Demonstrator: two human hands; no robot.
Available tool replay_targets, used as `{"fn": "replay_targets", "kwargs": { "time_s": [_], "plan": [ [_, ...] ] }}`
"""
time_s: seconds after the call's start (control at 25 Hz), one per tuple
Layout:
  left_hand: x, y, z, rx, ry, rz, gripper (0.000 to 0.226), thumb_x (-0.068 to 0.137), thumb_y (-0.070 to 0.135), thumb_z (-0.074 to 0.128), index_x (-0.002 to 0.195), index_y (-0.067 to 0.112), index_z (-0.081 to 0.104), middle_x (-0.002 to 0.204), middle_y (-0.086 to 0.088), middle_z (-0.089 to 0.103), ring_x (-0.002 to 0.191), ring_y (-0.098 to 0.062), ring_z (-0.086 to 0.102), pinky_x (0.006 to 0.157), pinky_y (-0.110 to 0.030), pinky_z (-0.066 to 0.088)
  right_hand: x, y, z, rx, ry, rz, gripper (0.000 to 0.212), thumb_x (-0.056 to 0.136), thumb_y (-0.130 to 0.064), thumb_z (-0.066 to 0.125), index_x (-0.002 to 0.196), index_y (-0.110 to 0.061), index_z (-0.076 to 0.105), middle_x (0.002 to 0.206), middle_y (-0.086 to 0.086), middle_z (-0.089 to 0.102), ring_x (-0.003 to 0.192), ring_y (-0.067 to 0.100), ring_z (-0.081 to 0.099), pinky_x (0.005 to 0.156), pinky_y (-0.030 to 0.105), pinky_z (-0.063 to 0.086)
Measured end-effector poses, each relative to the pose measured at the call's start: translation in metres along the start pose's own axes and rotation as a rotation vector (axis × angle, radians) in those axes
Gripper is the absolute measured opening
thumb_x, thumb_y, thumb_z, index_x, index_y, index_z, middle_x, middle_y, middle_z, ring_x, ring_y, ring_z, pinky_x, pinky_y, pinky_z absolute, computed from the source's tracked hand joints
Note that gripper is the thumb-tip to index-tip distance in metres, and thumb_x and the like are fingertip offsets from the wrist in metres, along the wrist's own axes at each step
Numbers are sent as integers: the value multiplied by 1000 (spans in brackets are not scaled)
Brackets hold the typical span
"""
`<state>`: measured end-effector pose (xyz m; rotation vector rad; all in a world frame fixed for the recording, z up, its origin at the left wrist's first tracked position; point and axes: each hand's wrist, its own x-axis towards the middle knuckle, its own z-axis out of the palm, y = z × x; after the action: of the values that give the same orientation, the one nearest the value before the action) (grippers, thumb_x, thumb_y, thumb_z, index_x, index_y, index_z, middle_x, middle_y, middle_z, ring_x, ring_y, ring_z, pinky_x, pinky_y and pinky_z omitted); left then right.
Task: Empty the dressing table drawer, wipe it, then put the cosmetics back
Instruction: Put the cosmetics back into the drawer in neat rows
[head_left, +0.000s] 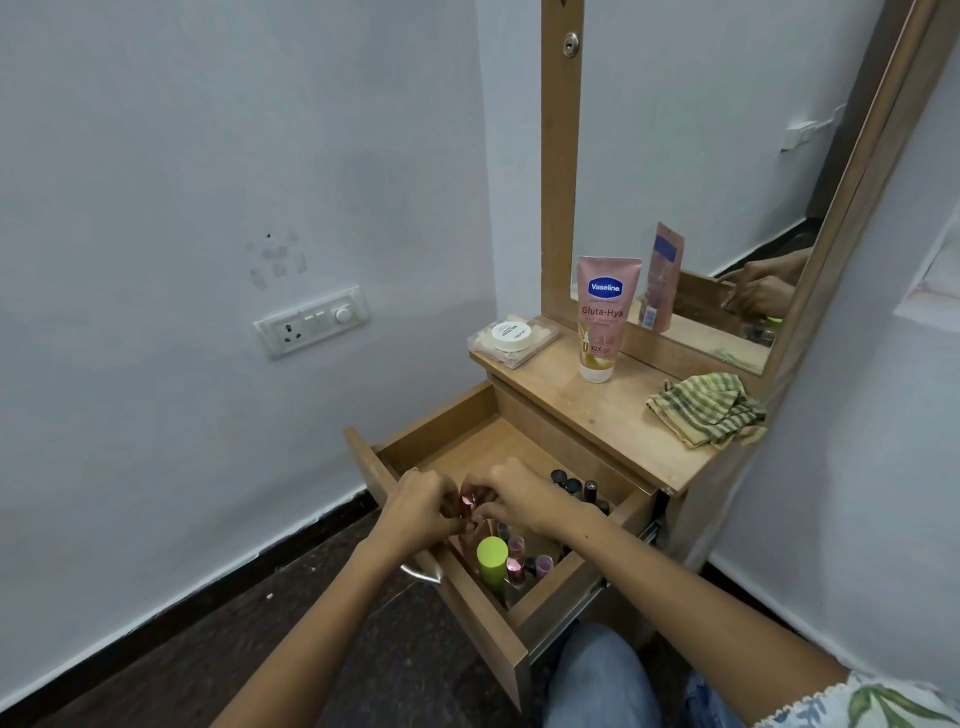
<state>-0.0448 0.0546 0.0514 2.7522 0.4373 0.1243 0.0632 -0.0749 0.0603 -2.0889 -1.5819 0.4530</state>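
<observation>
Together, left hand (423, 506) and right hand (511, 499) pinch one pink-capped bottle (470, 500) over one drawer (467, 447)

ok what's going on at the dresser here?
A person sits at the dresser with the drawer pulled open. Both hands are inside it: the left hand and right hand are together gripping a small pink-capped item. More cosmetics stand in the drawer's near corner and along its right side. On top sit a Vaseline tube, a clear box and a striped cloth, untouched.
</observation>
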Motion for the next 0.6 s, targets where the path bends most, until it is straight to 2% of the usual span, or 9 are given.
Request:
{"fn": "replay_targets", "kwargs": {
  "time_s": [0.12, 0.24, 0.36, 0.44, 0.48, 0.56, 0.6],
  "plan": [
    [0, -3, -1, 14, -53, 13, 19, 73, 33, 78, 84, 19, 72, 79, 7, 71, 74, -2, 66, 85, -27, 53, 6, -2, -4, -110, -55, -34, 25, 85, -9, 67, 109, -10, 65, 103, 7, 69, 94, 17, 65, 80, 27, 53],
    [-2, -7, 0, 0, -82, 12, 11, 75, 26, 76, 84, 20, 72, 81, 8, 73, 79, -1, 66, 96, -36, 49, 9, -4, -4, -153, -86, -29, 20, 84, -11, 69, 105, -9, 66, 97, 7, 69, 87, 17, 64, 70, 21, 47],
    [1, -9, 1, 5, -109, -12, 11, 80, 16, 70, 91, 19, 72, 88, 7, 73, 87, -5, 65, 102, -46, 44, 11, -8, -6, -199, -132, -8, 20, 85, -11, 67, 105, -6, 67, 97, 8, 68, 86, 18, 65, 76, 32, 57],
    [4, -8, 1, -2, -120, -38, 14, 83, 13, 66, 94, 21, 68, 89, 10, 70, 91, -3, 64, 109, -44, 36, 11, -10, -7, -217, -155, -10, 21, 85, -10, 68, 105, -6, 67, 100, 9, 68, 87, 17, 65, 74, 30, 56],
    [5, -8, 1, -16, -126, -46, 16, 84, 11, 65, 95, 21, 66, 90, 12, 69, 92, -3, 64, 110, -40, 35, 11, -11, -6, -235, -164, -17, 22, 84, -10, 68, 106, -6, 67, 101, 8, 68, 84, 15, 63, 66, 23, 52],
    [9, -9, 1, -81, -164, -55, 21, 85, 6, 63, 102, 18, 65, 100, 6, 69, 94, -3, 65, 97, -30, 49, 10, -12, -3, -276, -180, -37, 25, 84, -10, 68, 109, -7, 67, 102, 7, 66, 74, 11, 54, 53, 15, 35],
    [11, -10, 0, -110, -191, -54, 24, 85, 4, 62, 105, 17, 64, 105, 2, 69, 93, -4, 65, 85, -23, 54, 10, -12, -3, -283, -188, -42, 25, 85, -10, 68, 110, -8, 67, 102, 7, 66, 73, 10, 53, 52, 15, 33]
  ]
}}
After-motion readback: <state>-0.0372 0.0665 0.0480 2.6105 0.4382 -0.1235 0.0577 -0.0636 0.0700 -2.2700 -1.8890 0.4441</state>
